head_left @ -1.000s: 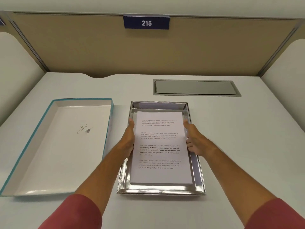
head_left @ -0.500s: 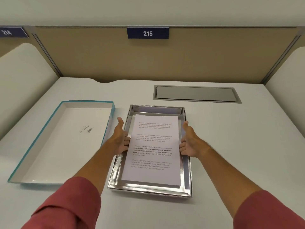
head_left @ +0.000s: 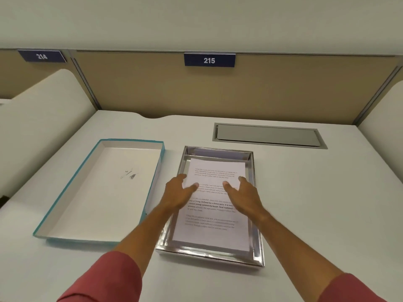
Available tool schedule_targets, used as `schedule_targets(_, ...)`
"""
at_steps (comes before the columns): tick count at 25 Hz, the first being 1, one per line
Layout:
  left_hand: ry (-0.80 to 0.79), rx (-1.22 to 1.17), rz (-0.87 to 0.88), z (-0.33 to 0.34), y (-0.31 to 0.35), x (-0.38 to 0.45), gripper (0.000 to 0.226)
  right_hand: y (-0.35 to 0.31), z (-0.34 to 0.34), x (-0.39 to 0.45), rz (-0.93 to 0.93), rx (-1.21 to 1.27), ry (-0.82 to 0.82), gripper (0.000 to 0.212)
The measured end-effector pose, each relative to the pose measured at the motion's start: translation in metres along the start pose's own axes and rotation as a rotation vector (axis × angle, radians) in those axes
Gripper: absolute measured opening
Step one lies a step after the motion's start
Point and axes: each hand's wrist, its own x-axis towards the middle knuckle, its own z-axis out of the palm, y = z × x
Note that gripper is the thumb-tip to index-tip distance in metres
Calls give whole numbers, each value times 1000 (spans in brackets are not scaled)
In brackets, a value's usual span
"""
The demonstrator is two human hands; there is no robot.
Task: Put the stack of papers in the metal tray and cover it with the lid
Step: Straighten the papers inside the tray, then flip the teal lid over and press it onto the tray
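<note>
- Both hands are over the papers [head_left: 212, 205], palms down, fingers loosely spread and holding nothing.
- The left hand [head_left: 177, 194] is at the stack's left edge, thumb reaching onto the top sheet; whether the palm presses the paper or floats just above it, I cannot tell.
- The right hand [head_left: 244, 195] mirrors it at the right edge, thumb pointing in toward the other thumb, the two thumbs near but apart.
- The papers lie flat inside the tray [head_left: 257, 243], printed side up, with bare metal showing at the far end and a narrow margin down each side.
- The tray sits on the desk [head_left: 316, 203], roughly centred in front of the person.
- The lid [head_left: 96, 192], teal outside and white inside, lies open side up just left of the tray, not on it.
- Red sleeves [head_left: 109, 280] cover both arms above the forearms.
- A grey hatch [head_left: 268, 135] is set into the desk beyond the tray.
- On the partition behind hangs a sign [head_left: 209, 60] reading 215.
</note>
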Motion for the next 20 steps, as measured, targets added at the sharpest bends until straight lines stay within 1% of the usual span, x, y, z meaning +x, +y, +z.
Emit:
schedule_targets(1, 23, 73, 63, 6, -1, 0, 71, 1, 3, -2, -64, -64, 28, 68)
schedule_targets(3, 40, 249, 117, 15, -1, 0, 80, 5, 13, 1, -135, -260, 31, 80)
schedule_targets(5, 73, 396, 124, 25, 0, -5, 88, 15, 19, 7, -191, -428, 51, 87)
schedule_targets(8, 118, 507, 146, 12, -17, -1, 91, 7, 41, 2, -321, -581, 129, 91)
schedule_targets(11, 129, 575, 165, -4, -40, 2, 89, -6, 64, -4, -326, -672, 127, 94)
schedule_targets(14, 97, 582, 118, -15, -60, 6, 84, -13, 84, -11, -294, -700, 115, 94)
schedule_targets(16, 76, 599, 94, -20, -70, 10, 72, -16, 94, -16, -286, -689, 118, 93)
schedule_targets(19, 153, 558, 135, -26, -78, 13, 32, -15, 100, -20, -256, -680, 98, 92)
schedule_targets(20, 175, 523, 130, -28, -78, 14, 23, -14, 101, -20, -245, -670, 97, 92)
